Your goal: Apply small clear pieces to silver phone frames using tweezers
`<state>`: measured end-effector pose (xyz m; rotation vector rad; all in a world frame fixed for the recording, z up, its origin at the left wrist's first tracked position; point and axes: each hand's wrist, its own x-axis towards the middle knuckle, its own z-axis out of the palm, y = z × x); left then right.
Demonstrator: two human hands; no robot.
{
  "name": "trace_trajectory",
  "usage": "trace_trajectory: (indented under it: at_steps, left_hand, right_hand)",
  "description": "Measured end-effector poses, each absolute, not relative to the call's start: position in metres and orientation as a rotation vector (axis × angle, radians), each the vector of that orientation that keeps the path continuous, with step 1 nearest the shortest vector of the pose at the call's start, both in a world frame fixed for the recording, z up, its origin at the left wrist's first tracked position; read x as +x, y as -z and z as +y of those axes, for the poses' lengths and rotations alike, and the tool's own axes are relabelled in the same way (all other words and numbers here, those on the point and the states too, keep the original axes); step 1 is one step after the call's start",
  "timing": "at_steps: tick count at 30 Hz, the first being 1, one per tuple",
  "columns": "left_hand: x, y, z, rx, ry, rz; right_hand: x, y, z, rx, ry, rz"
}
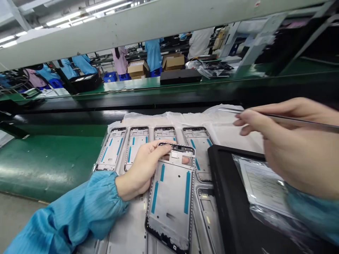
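My left hand [144,164] grips a phone frame [173,190] by its upper left corner, thumb on the front and a fingertip showing through a cut-out. The frame is silver with a black edge and several blue strips, tilted toward me. Below and behind it, a row of similar phone frames [111,150] lies in a clear tray. On the right, my right hand [293,137] is closed around thin metal tweezers [291,121], their tips pointing left above white lining paper [225,123]. The tweezers are apart from the held frame. That hand is slightly blurred.
A black box [230,197] with a bagged printed sheet [265,183] on it stands right of the tray. Beyond runs a dark ledge, with a green bench surface [53,151] at left. People in blue and pink smocks [153,53] and cardboard boxes [173,61] are farther back.
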<state>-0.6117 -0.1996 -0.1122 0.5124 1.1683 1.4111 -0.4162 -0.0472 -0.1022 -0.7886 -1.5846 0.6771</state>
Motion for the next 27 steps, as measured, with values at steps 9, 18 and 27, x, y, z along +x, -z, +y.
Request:
trace_trajectory:
  at_steps: [9, 18, 27]
  left_hand:
    - [-0.625, 0.105, -0.195, 0.611, -1.551, 1.384]
    - [-0.639, 0.028, -0.08, 0.9, -1.904, 1.444]
    - [-0.565, 0.068, 0.006, 0.897, -1.808, 1.492]
  right_hand:
    - [-0.428, 0.096, -0.042, -0.645, -1.1, -1.373]
    - [-0.436, 0.11, -0.038, -0.511, -0.965, -1.276]
    - [-0.436, 0.11, -0.037, -0.43, -0.695, -1.361]
